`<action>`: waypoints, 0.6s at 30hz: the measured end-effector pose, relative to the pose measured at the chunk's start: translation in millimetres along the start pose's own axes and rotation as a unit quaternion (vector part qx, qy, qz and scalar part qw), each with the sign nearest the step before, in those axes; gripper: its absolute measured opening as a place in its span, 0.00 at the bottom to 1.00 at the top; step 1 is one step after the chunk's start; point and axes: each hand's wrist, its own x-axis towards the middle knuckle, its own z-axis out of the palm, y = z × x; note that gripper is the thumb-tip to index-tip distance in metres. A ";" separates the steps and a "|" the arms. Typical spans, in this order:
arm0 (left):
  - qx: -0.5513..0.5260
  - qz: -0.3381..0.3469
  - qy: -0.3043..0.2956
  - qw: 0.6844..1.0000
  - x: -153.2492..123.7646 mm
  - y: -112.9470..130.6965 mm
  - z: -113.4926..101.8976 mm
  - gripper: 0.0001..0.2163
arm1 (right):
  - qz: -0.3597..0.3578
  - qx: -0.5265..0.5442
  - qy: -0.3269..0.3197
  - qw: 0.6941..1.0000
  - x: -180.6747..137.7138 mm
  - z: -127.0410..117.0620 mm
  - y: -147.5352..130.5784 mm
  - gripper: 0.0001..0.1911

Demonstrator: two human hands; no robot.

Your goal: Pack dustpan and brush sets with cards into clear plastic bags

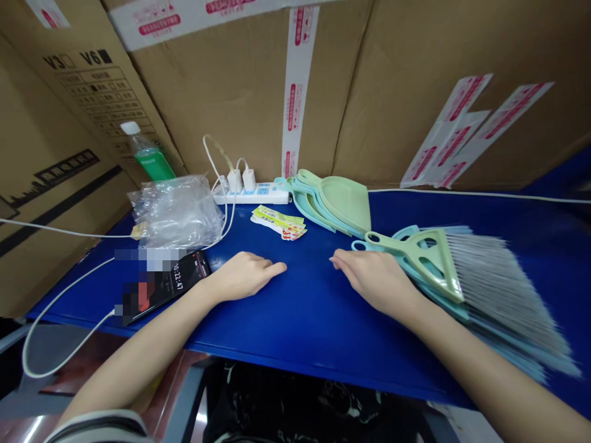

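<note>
My left hand [244,274] rests on the blue table with its fingers curled under and its thumb pointing right. No object shows in it. A phone [178,280] with a timer on its screen lies beside that wrist. Across a gap, my right hand [372,278] is loosely closed, fingertips together, and nothing shows in it. Just right of it lies a stack of small hand brooms [427,258], green on top and blue below, with grey bristles. Behind the hands are stacked green and blue dustpans [344,200] and a few yellow-and-white labels [279,221].
Clear plastic bags [178,212] lie at the left, with a green-labelled bottle [150,157] behind them. A white power strip [258,193] with plugged-in chargers runs along the back. White cables cross the left side. Cardboard [231,92] walls the rear and left of the table [295,332].
</note>
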 end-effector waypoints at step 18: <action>-0.004 -0.014 -0.017 1.000 -0.8 -2.8 0.8 0.11 | -0.003 0.030 0.036 0.999 -1.4 0.0 1.6 0.14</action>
